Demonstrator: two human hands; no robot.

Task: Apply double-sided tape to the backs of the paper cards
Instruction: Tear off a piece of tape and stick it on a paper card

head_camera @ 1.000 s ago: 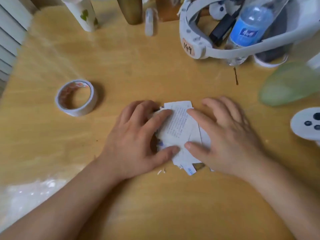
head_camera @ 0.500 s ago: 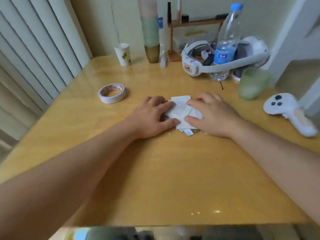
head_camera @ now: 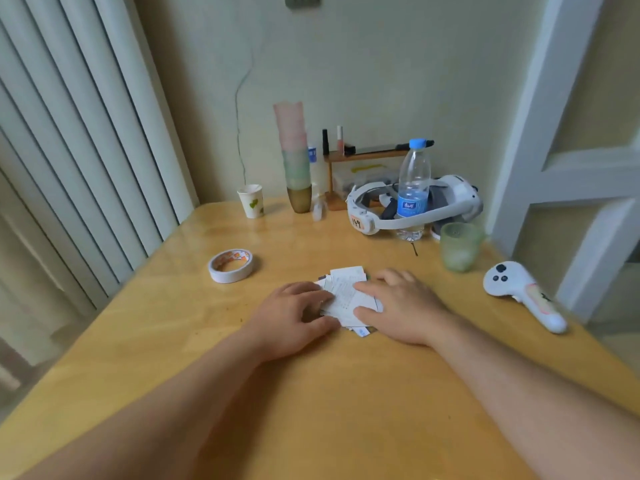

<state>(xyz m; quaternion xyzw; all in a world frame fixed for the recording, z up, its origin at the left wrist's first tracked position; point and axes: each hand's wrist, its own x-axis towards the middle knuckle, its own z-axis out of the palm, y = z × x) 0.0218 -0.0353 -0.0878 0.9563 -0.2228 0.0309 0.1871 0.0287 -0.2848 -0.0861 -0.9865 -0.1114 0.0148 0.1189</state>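
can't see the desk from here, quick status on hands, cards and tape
Left hand and right hand flat on the paper cards, fingers relaxed. Tape roll untouched, off to the left. Nothing in the way.

The left hand [head_camera: 294, 318] and right hand [head_camera: 398, 306] cover both sides of the paper cards [head_camera: 346, 289]. Card print is too small to read. The frame's bottom edge cuts off both forearms.

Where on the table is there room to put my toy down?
The near half of the wooden table, in front of both hands, is bare. There is also room left of the tape roll. The far right corner is crowded with the headset, water bottle and green cup.
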